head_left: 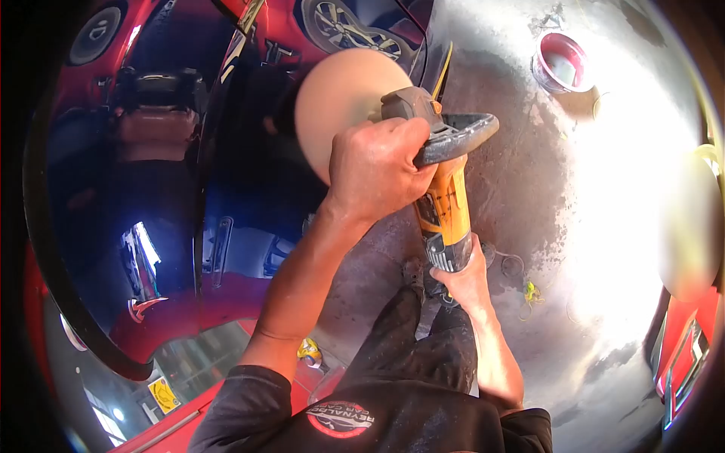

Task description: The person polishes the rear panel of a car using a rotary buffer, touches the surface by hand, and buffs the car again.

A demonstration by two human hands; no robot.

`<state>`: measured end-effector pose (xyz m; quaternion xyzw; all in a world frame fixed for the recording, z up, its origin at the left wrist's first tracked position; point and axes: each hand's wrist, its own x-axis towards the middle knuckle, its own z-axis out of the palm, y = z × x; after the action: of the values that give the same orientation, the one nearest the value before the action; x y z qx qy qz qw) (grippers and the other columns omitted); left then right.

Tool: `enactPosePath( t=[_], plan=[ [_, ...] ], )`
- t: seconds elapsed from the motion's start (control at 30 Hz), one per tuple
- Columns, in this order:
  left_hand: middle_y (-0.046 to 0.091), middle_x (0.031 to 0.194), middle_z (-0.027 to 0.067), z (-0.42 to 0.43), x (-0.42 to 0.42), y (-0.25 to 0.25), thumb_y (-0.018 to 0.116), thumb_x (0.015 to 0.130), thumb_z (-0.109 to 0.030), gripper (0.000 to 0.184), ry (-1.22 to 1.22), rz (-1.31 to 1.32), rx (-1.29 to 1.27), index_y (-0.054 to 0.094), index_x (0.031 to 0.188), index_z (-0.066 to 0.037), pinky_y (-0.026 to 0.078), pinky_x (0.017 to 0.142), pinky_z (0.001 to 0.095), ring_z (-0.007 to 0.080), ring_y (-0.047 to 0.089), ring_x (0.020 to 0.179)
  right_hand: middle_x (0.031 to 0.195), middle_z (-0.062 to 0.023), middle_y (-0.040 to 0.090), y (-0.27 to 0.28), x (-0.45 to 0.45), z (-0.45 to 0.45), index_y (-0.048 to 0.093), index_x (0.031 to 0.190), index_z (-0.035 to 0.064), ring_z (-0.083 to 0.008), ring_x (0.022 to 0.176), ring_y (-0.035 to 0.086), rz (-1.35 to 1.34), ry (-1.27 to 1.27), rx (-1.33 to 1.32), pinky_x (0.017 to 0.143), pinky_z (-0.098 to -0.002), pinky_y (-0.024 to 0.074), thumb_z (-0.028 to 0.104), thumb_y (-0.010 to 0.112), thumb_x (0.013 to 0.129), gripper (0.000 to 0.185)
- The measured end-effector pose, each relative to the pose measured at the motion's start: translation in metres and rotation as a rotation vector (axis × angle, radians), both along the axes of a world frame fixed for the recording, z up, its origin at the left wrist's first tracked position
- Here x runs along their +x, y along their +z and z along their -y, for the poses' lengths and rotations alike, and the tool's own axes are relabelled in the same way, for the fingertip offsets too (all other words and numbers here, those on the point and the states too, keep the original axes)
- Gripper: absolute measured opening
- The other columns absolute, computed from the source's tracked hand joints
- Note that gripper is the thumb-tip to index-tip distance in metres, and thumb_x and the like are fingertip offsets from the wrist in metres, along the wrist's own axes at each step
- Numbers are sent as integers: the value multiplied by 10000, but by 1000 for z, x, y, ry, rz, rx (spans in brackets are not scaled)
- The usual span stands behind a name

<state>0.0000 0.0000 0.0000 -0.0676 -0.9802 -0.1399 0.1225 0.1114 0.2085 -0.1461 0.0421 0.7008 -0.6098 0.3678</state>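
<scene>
A yellow and black polisher point(444, 204) is held in both my hands. My left hand point(381, 166) is closed round its black loop handle point(472, 140), close to the head. Lower down, my right hand point(464, 278) wraps the rear of the body. The round cream pad point(332, 98) faces a glossy dark car panel point(242, 128) on the left, its surface smooth or blurred. Whether the pad presses on the panel or sits just off it, I cannot tell.
Reflections of a wheel and red bodywork show in the panel. A pinkish bucket point(563, 64) stands on the stained concrete floor point(529, 181). A small yellow-green item point(533, 294) lies right of my legs. Red bodywork point(691, 340) shows at the right edge, beside bright glare.
</scene>
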Motion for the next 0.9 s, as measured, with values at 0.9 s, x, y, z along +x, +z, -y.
enactPosePath(
  t=[0.9],
  plan=[
    [534,620,55,8,58,-2,823,678,-117,261,-13,-3,120,564,706,-112,429,535,388,286,573,546,1163,-148,721,0,50,1,518,1320,24,-253,1113,704,27,13,24,993,-393,532,20,876,654,756]
  ],
)
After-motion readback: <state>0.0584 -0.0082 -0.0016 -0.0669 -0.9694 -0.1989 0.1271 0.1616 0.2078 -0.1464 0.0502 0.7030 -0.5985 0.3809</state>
